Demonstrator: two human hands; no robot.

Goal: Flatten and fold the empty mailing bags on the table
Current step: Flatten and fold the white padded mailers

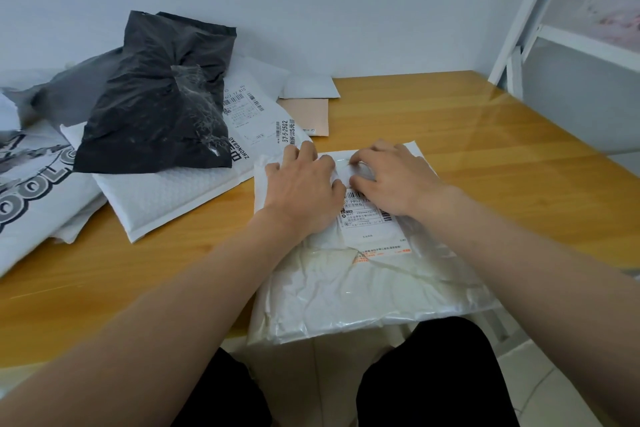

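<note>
The white mailing bag (363,270) lies at the frame's lower centre, its near edge overhanging the desk (485,149). I should press outward evenly to drive air out. My left hand (304,191) lies flat, fingers spread; my right hand (391,180) curls its fingers (360,158), seemingly pinching the bag's top.

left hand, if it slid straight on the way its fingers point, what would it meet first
Likely the white padded mailer. The left hand lies flat on the white bag, fingers pointing up and slightly left; just past the bag's far edge lies that mailer's printed corner, with the black bag farther left.
</note>
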